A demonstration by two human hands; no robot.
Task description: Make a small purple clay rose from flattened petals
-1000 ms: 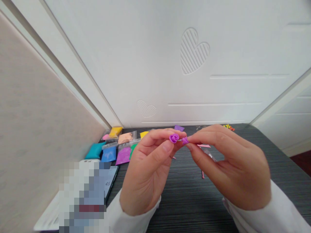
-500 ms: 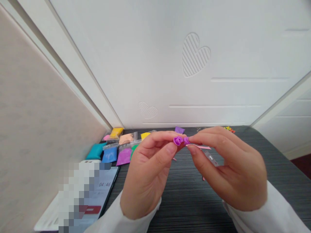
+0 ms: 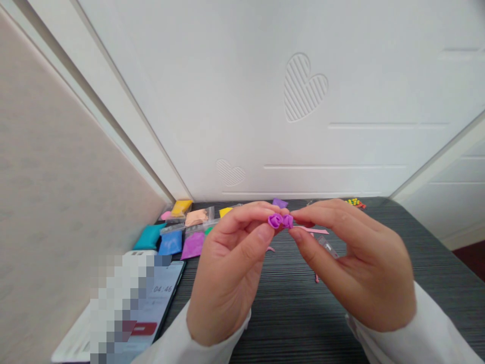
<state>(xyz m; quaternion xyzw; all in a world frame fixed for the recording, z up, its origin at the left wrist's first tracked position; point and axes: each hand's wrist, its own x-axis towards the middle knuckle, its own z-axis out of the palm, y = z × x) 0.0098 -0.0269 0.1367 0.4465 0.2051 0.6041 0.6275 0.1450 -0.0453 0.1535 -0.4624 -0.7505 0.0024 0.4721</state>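
Between the thumb and fingers of my left hand is a small purple clay rose with curled, layered petals. My right hand pinches a second small purple clay piece, which also looks folded like a rose. The two pieces sit side by side, seemingly touching, above the table. Behind my right fingertips lie a flat pink tool and a small clear plastic piece, both partly hidden by that hand.
Several clay packets, among them a teal packet, a blue packet and a magenta packet, lie at the left back. A phone lies front left. A purple packet and yellow-orange bits sit by the white panel.
My right hand has shifted slightly left and turned its purple piece, so more of its folds show. The left hand's rose has tilted a little and moved slightly left.
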